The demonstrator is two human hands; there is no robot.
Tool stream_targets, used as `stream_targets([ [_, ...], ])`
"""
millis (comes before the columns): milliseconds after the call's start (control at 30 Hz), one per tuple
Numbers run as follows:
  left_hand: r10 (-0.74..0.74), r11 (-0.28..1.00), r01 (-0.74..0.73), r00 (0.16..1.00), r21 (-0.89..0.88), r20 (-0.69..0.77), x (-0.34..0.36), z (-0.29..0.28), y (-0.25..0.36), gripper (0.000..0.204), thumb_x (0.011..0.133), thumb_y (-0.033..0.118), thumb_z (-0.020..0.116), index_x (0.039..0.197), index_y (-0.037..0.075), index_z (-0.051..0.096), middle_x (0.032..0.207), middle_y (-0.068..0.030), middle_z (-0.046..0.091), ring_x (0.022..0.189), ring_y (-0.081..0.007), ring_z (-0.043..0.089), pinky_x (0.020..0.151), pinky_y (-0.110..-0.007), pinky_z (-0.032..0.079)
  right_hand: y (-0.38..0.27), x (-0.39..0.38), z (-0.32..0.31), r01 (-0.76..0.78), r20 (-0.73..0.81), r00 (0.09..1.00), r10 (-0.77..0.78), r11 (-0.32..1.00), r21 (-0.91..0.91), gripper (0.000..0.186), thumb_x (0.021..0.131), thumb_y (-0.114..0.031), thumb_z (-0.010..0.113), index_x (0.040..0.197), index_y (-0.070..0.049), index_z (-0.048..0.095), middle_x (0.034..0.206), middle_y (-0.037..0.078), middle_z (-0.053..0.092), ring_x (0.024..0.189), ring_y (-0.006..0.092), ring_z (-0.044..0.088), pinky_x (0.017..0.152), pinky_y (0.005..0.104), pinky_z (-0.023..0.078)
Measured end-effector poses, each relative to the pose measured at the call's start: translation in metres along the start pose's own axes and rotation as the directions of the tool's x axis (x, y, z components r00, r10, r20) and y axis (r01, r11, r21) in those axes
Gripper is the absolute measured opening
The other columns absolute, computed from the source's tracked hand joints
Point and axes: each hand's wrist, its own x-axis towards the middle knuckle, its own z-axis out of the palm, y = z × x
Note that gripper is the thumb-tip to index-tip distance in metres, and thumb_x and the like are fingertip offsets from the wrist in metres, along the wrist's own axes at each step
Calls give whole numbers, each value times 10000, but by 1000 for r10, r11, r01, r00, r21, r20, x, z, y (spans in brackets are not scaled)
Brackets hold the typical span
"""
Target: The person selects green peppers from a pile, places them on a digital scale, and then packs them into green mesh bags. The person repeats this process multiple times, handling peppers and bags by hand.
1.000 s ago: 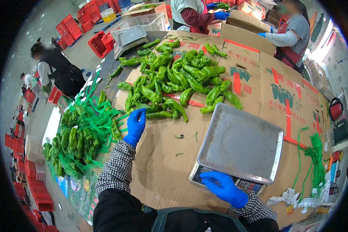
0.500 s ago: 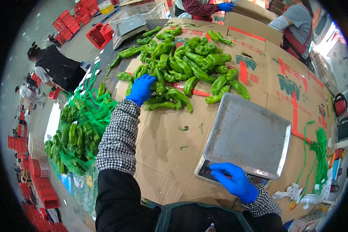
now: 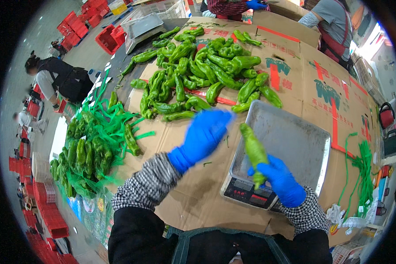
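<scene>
My right hand [image 3: 280, 178], in a blue glove, is closed round the lower end of a green pepper [image 3: 253, 147] tilted over the near left part of the scale's metal pan [image 3: 295, 147]. The scale's lit display [image 3: 246, 193] shows below the pan. My left hand [image 3: 204, 138], also gloved in blue, is over the cardboard between the pan and the heap of green peppers [image 3: 198, 66]. Motion smears its fingers, so I cannot make out whether it holds anything. A single pepper [image 3: 131, 140] rests left of my left forearm.
Green net bags filled with peppers [image 3: 90, 154] lie at the left edge. A bundle of green netting [image 3: 363, 180] is on the right. Another scale [image 3: 141, 30] stands at the far left. Two people work beyond the table; another person [image 3: 66, 81] bends over at the left.
My left hand has moved from the pepper heap toward me and to the right. My right hand, earlier without a pepper at the scale's front, now holds one, and the display is uncovered.
</scene>
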Motion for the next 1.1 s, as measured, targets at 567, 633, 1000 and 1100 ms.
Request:
stream_targets([
  [567, -484, -389, 193, 789, -901, 378, -28, -9, 43, 478, 938, 325, 490, 1343, 83, 413, 1358, -67, 454, 1225, -185, 460, 925, -325, 442, 17, -13, -15, 231, -149, 967, -206, 956, 181, 394, 917, -226, 550, 1222, 19, 504, 956, 69, 607, 807, 140, 598, 706, 289, 502],
  [633, -459, -402, 197, 801, -894, 383, -30, 1, 55, 496, 933, 306, 499, 1364, 87, 386, 1373, -74, 435, 1240, -197, 446, 961, -343, 424, 16, -17, -11, 250, -124, 964, -235, 959, 133, 387, 917, -241, 552, 1212, 7, 514, 947, 63, 611, 785, 136, 596, 688, 272, 494],
  [1000, -118, 747, 97, 993, -658, 12, -20, 55, 127, 604, 704, -123, 489, 1270, 88, 513, 1404, -195, 339, 1285, -343, 368, 1064, -389, 308, 29, -46, -45, 379, -230, 882, -411, 909, -172, 413, 893, -151, 595, 1237, 35, 463, 1048, 91, 587, 903, 131, 573, 795, 275, 488],
  [1100, -347, 426, 189, 937, -884, 33, -26, 64, 139, 501, 772, -97, 526, 1239, 78, 491, 1397, -165, 353, 1281, -275, 375, 1048, -366, 324, 37, -50, -48, 414, -230, 871, -433, 901, -129, 434, 897, -130, 587, 1271, 32, 440, 1064, 88, 583, 925, 132, 569, 824, 276, 483],
])
